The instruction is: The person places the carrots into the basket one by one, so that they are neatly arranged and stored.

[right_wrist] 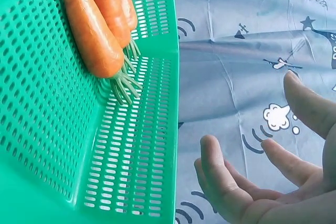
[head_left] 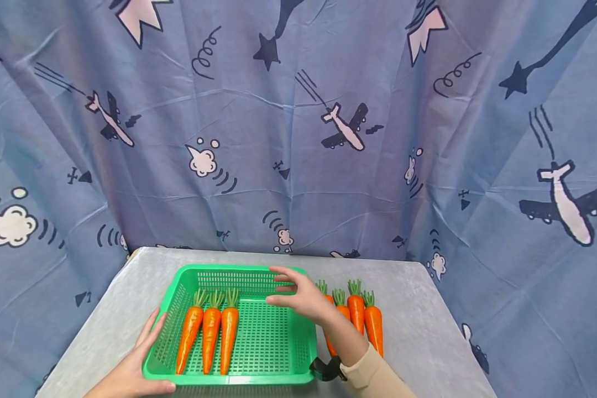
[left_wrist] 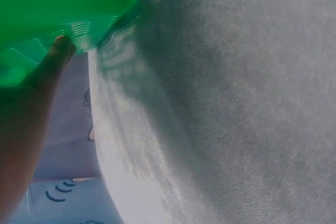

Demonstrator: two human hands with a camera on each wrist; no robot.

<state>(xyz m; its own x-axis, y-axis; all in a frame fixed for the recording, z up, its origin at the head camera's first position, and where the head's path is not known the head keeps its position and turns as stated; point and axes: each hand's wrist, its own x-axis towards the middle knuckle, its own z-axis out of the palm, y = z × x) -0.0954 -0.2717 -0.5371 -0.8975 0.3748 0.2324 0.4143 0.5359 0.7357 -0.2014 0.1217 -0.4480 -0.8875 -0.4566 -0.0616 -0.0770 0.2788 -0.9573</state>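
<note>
Three orange carrots [head_left: 210, 337] with green tops lie side by side in the left half of a green plastic basket [head_left: 229, 380]. My left hand [head_left: 136, 362] rests against the basket's front left corner, fingers straight along the left side and thumb by the front rim. In the left wrist view, one digit [left_wrist: 62, 45] touches the basket's outside wall. Above the basket's right side is my right hand [head_left: 300, 296], its fingers spread and loosely bent, holding nothing. The right wrist view shows those fingers [right_wrist: 218, 166] apart from the basket and its carrots [right_wrist: 94, 35].
Several more carrots [head_left: 373, 326] lie on the grey cloth-covered table [head_left: 413, 331] right of the basket, partly hidden behind my right forearm. A blue patterned curtain [head_left: 298, 166] hangs behind the table and along both sides. A black strap or device [head_left: 325, 369] sits at my right wrist.
</note>
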